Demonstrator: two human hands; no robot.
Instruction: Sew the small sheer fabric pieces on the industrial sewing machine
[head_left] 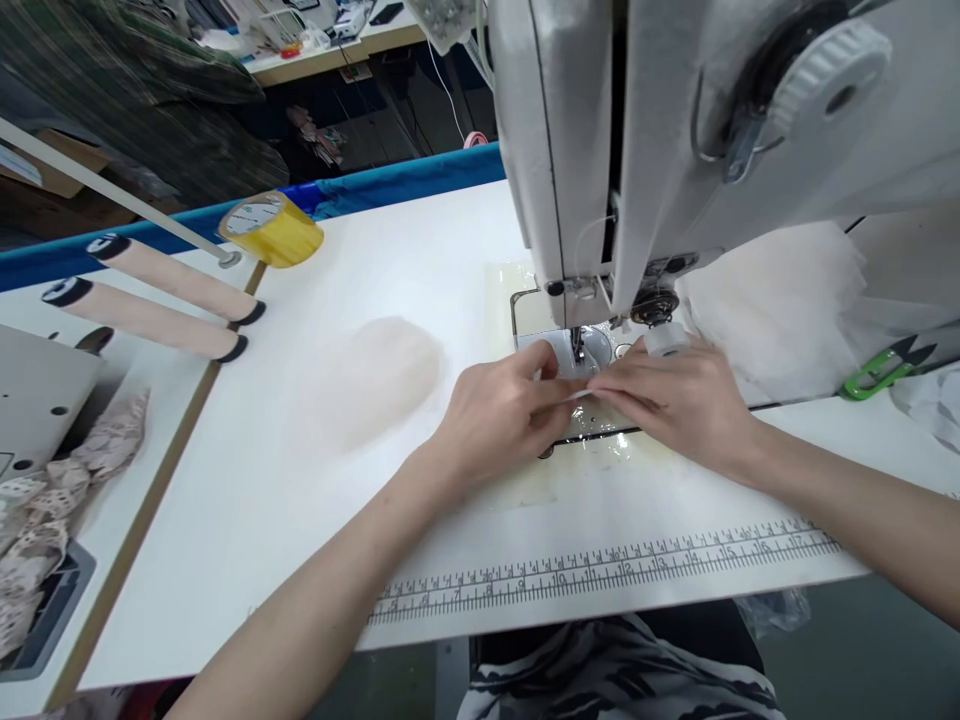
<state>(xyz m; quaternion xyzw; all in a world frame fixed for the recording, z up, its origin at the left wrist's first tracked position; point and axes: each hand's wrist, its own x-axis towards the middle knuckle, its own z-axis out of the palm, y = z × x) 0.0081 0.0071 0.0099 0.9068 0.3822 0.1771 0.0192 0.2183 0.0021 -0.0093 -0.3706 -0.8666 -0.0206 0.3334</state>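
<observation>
White strip (582,393): pinched between fingertips of left hand (510,402) and right hand (679,398), just before the presser foot (577,349). Sewing machine (566,140): close beyond fingers, crowding the far side. Pale sheer fabric (394,375): left of fingers, tabletop (255,500) spreading wide around it. Ruled table edge (600,592): on fingers' near side. Green snips (871,378): right of fingers.

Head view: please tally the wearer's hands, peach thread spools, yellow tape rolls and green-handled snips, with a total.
Hands (left, right): 2
Peach thread spools (nearer, farther): 2
Yellow tape roll: 1
Green-handled snips: 1
Total: 6
</observation>
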